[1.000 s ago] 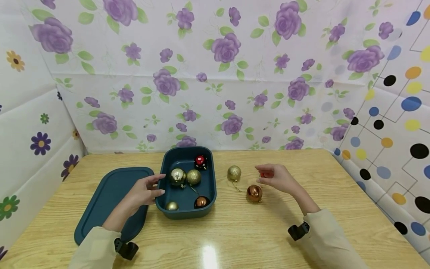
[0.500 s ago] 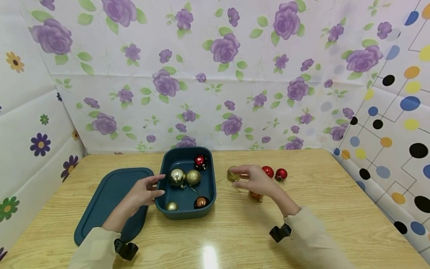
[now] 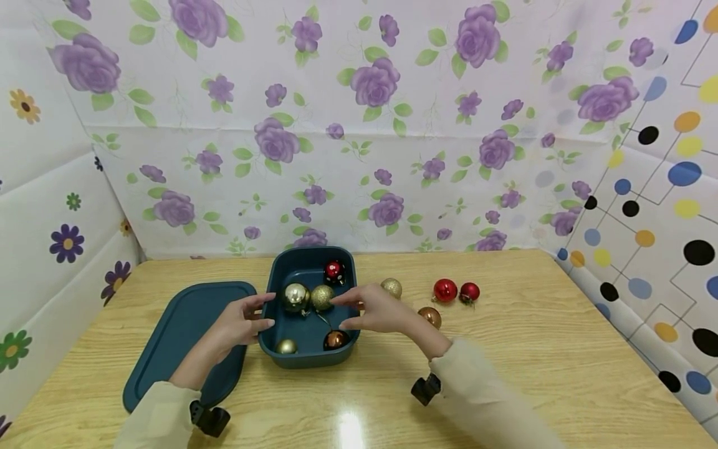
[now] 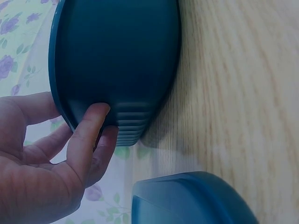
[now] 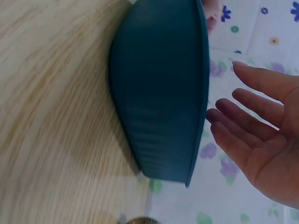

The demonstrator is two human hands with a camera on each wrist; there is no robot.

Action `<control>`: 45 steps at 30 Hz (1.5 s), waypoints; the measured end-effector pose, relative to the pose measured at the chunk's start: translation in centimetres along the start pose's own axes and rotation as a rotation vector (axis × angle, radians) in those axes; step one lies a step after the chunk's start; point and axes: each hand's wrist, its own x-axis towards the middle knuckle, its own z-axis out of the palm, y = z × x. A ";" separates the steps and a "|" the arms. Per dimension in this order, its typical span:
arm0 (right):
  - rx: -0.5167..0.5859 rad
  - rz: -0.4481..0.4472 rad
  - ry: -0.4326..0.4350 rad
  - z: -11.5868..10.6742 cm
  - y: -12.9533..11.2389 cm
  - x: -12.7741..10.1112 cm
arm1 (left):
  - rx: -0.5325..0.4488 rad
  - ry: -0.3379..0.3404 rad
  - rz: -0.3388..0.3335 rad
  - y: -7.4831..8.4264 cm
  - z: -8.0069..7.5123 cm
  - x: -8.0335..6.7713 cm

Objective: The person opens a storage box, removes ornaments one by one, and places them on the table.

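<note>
teal bin (image 3: 344,349) stands at lower centre of the head frame on the wooden table (image 3: 505,374), its near wall facing the camera. inside, nearest first: a small pale gold bauble (image 3: 287,345) at the near left corner, a copper bauble (image 3: 335,340) at the near right, then a shiny silver bauble (image 3: 295,296) touching a glitter gold bauble (image 3: 322,297) mid-bin, and a red spotted bauble (image 3: 334,270) at the far end.

left hand (image 3: 238,324) rests against the bin's left wall, lower left of centre; the left wrist view shows the fingers (image 4: 88,130) gently bent, their tips pressing the ribbed outer wall just under the rim, thumb along the rim. it grips nothing else.

right hand (image 3: 376,312) hovers over the bin's right rim, fingers spread and nearly straight; the right wrist view shows an open palm (image 5: 266,140) holding nothing, just beside the rim and not touching it.

teal lid (image 3: 179,337) lies flat at left of the bin, partly under the left forearm.

right of the bin, on bare table: a copper-brown bauble (image 3: 430,317) just behind the right wrist, a glitter gold bauble (image 3: 392,287) farther back, and two red baubles (image 3: 445,290) (image 3: 469,292) side by side, right of centre, near each other, well apart from the bin.
</note>
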 end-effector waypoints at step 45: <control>-0.219 -0.015 -0.205 1.1 -1.5 2.5 | -0.026 -0.011 0.009 -0.1 0.2 -0.2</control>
